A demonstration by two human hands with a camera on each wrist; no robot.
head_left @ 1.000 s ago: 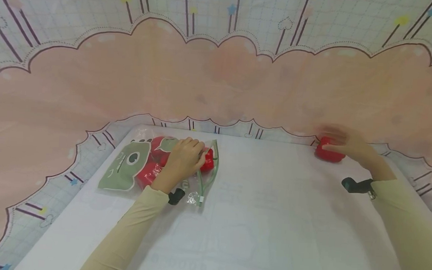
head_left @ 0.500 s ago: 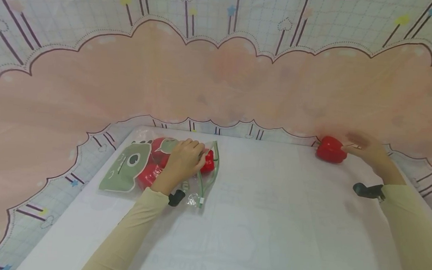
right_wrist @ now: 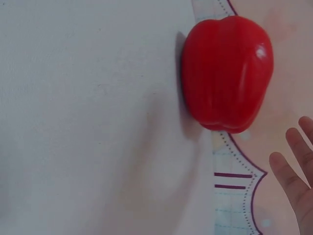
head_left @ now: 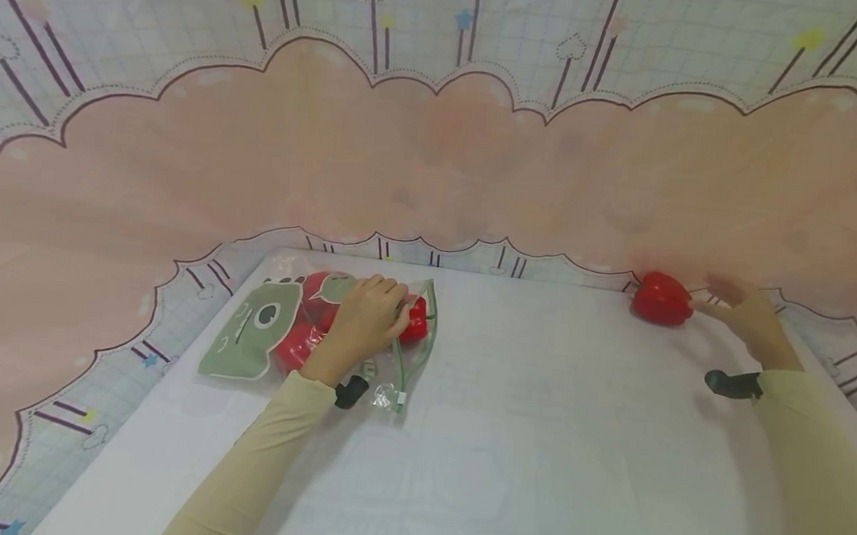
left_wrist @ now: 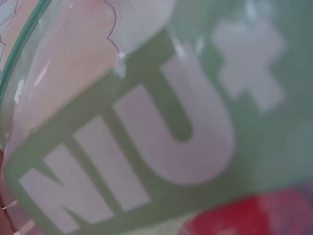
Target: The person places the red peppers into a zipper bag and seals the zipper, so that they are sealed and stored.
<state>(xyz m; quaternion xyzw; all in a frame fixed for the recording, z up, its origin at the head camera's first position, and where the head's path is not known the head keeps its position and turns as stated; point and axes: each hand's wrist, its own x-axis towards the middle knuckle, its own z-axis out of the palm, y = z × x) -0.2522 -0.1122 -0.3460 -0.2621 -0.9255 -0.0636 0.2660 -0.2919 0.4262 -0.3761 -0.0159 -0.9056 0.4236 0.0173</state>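
Observation:
At the left of the white table, my left hand (head_left: pixel 367 321) grips a clear zip bag (head_left: pixel 244 346) near its mouth, fingers curled over the film. A green cartoon face is printed on the bag, and several red things show inside. One of them, a red bell pepper (head_left: pixel 416 320), lies by the green-edged opening. The left wrist view is filled by the bag's printed film (left_wrist: pixel 195 147). Another red bell pepper (right_wrist: pixel 227 73) lies on its side at the table's far right edge. Just right of it, my right hand (head_left: pixel 749 323) holds nothing, its fingers (right_wrist: pixel 288 178) spread apart from the pepper.
A white tabletop (head_left: pixel 522 423) stretches between the bag and the lone pepper. Patterned fabric (head_left: pixel 480 172) hangs behind the table and runs along its sides. Dark wrist cameras (head_left: pixel 734 385) stick out from both sleeves.
My right hand has let go of the lone pepper and drawn back to the right; the pepper now lies uncovered. The left hand and bag have barely moved.

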